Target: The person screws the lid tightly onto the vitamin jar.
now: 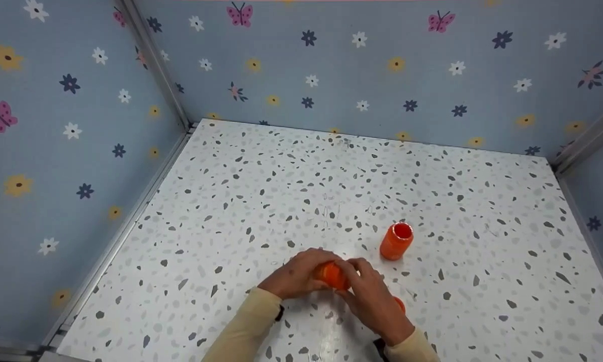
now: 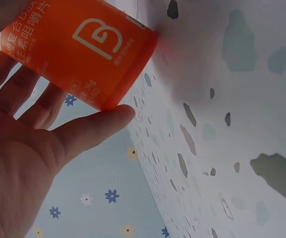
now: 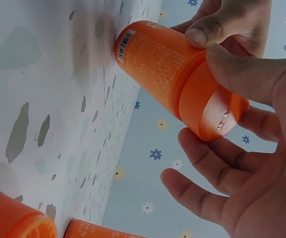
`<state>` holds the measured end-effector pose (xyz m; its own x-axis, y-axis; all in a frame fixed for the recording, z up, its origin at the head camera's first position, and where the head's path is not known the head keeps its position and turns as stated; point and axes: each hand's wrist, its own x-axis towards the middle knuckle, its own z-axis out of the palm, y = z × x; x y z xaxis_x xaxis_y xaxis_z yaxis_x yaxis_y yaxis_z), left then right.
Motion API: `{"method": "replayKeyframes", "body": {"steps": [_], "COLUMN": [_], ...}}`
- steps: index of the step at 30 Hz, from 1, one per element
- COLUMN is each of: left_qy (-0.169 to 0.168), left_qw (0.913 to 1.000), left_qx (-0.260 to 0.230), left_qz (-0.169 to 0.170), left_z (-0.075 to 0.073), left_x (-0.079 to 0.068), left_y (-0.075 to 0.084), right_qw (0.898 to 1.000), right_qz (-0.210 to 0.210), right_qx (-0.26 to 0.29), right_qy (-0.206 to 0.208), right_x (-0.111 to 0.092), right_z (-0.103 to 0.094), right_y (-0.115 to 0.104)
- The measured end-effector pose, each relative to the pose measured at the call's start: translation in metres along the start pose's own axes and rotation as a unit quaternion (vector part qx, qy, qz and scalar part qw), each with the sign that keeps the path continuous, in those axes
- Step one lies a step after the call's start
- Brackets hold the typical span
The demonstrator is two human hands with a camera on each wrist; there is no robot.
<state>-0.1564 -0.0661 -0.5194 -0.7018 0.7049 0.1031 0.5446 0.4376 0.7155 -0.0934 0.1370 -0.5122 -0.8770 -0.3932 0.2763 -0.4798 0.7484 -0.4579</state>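
Both hands are on an orange bottle point(image 1: 334, 275) with white lettering, held tilted low over the table. My left hand point(image 1: 298, 274) grips its body; in the left wrist view the thumb lies at the base edge and the fingers pass behind the label point(image 2: 83, 54). My right hand point(image 1: 374, 301) has its thumb and fingers around the orange cap point(image 3: 209, 101), which sits on the bottle's neck. A second orange bottle point(image 1: 396, 244) stands uncapped, mouth up, just beyond the right hand. A loose orange cap point(image 3: 14, 218) lies beside that hand, mostly hidden by it in the head view.
The speckled white table point(image 1: 261, 201) is bordered by blue flowered panels point(image 1: 331, 65) at the back, left and right. Metal posts point(image 1: 155, 60) stand at the corners.
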Motion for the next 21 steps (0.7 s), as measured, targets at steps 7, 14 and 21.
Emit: {"method": "replayKeyframes", "body": {"steps": [7, 14, 21], "left_qy": [0.011, 0.013, 0.02], "left_qw": [0.9998, 0.9998, 0.9986], "left_qx": [0.009, 0.003, 0.009], "left_qz": [0.011, 0.013, 0.047], "left_z": [0.0014, 0.0027, 0.0036], "left_x": [-0.0006, 0.0012, 0.001], "left_y": [0.0015, 0.0, -0.0019], "right_qw": [1.0, 1.0, 0.999], "right_qz": [0.012, 0.021, 0.02], "right_qx": [0.002, -0.009, -0.034], "right_qy": [-0.008, -0.011, 0.002], "right_x": [0.001, 0.0013, 0.0002], "right_z": [-0.0002, -0.0002, 0.0005], "right_y": [0.0008, 0.0002, -0.0023]}}
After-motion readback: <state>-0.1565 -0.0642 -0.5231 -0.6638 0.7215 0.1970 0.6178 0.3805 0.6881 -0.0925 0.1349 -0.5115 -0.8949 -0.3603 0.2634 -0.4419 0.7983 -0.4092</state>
